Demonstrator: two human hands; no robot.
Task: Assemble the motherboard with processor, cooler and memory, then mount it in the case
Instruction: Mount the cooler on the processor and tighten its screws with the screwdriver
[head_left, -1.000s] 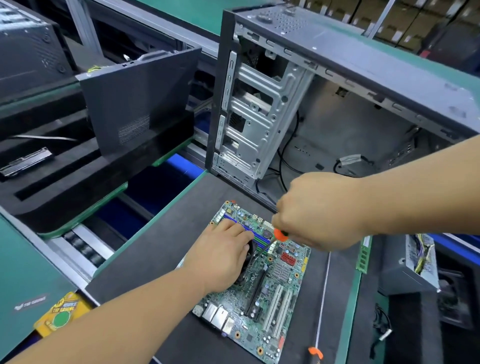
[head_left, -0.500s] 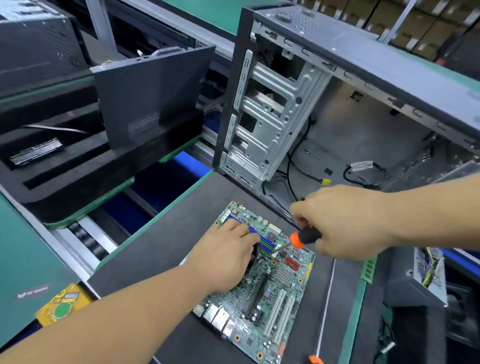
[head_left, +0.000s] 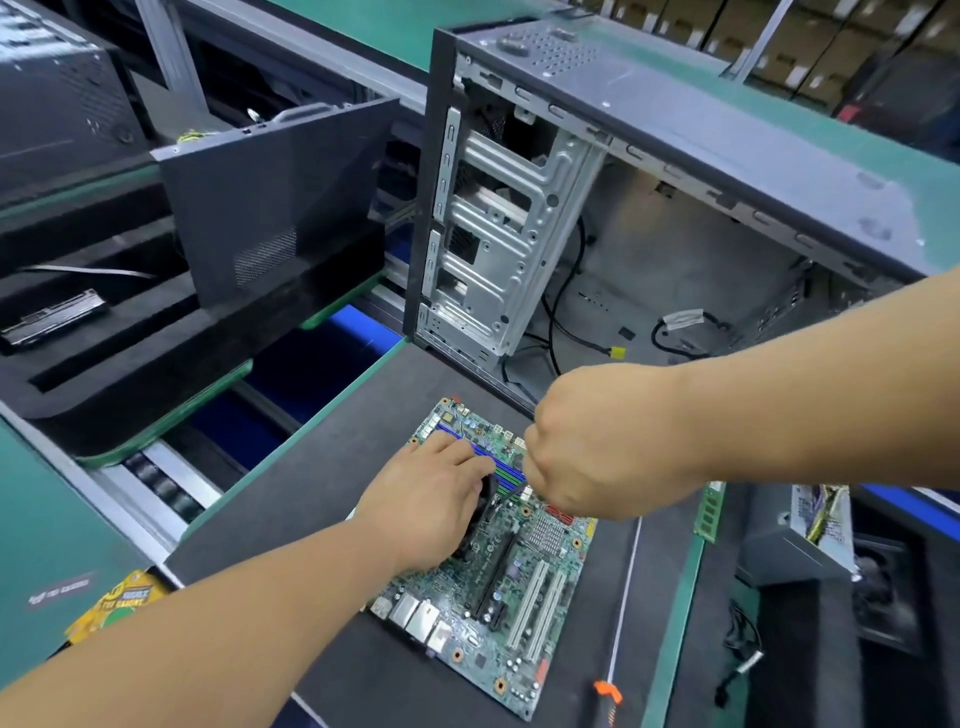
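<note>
The motherboard (head_left: 483, 566) lies flat on the dark mat (head_left: 311, 488), outside the open case (head_left: 649, 218), which holds only loose cables (head_left: 675, 332). My left hand (head_left: 431, 504) presses the black cooler (head_left: 485, 512) with relaxed fingers. My right hand (head_left: 597, 441) is fisted; its contents are hidden.

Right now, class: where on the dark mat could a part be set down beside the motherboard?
Free: mat left of the motherboard, and behind it toward the case. Crowded: the board's middle, under both hands; a screwdriver lies right.
</note>
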